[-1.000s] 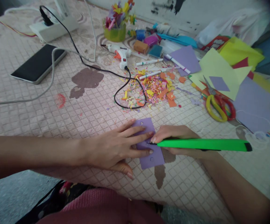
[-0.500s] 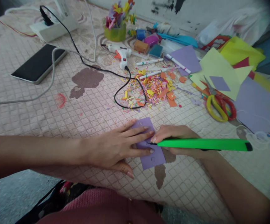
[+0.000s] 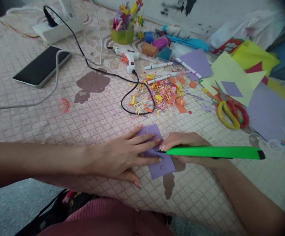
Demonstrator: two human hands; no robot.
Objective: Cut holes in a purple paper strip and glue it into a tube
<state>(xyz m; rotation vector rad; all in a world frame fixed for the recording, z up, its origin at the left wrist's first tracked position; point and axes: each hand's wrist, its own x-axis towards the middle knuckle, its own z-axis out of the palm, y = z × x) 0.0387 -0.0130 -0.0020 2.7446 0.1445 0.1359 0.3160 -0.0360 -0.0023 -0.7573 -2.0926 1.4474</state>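
My left hand (image 3: 122, 154) lies flat with its fingers spread over a small strip of purple paper (image 3: 163, 167), pressing it to the tablecloth. The strip has a small round hole near its far end and a curved mark near its close end. From the right, my right hand (image 3: 181, 141) grips a green utility knife (image 3: 213, 152) with a black end cap. Its dark narrow tip touches the strip beside my left fingertips. Part of the strip is hidden beneath my left fingers, and my right fingers are partly covered by the knife body.
Beyond my hands lie paper scraps (image 3: 165, 93), a glue gun (image 3: 130, 59) with a looping black cord, and markers (image 3: 158, 65). Scissors (image 3: 231, 113) and coloured sheets (image 3: 272, 108) are at right. A phone-like black slab (image 3: 41, 67) and power strip (image 3: 58, 31) are at left.
The knife and both hands keep nearly the same place on the purple strip. The view has shifted very slightly.
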